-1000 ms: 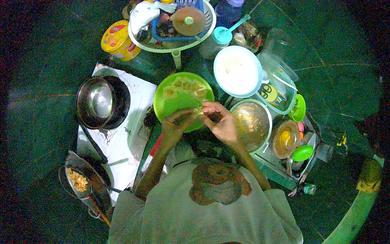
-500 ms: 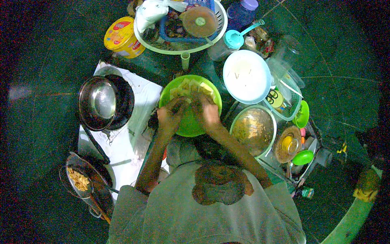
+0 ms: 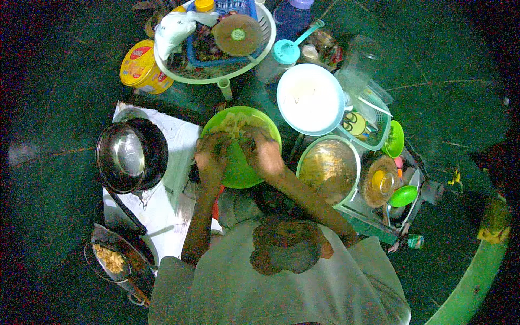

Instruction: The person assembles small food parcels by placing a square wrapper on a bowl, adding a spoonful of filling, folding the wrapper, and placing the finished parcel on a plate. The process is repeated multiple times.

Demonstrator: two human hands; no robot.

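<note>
A lime-green bowl (image 3: 241, 176) stands in front of me, with pale, yellowish food pieces (image 3: 235, 120) heaped along its far side. My left hand (image 3: 210, 156) reaches over the bowl's left rim, its fingers bent inward at the food. From the right, my right hand (image 3: 266, 156) comes in over the bowl with curled fingers. The fingertips of both hands are close together by the pale pieces. Shadow and blur hide exactly what each hand pinches.
Left are a dark pan (image 3: 120, 157) on a white sheet (image 3: 181, 146) and a wok (image 3: 140, 254) with a ladle of fried pieces (image 3: 110, 259). Right are a white-filled basin (image 3: 310, 100) and a lidded bowl (image 3: 329, 169). A large basket (image 3: 203, 80) and yellow tub (image 3: 142, 67) stand beyond.
The whole view has shifted, so most things sit further left. Both hands stay at the bowl, with the right hand's fingers now nearer the pale pieces' near edge.
</note>
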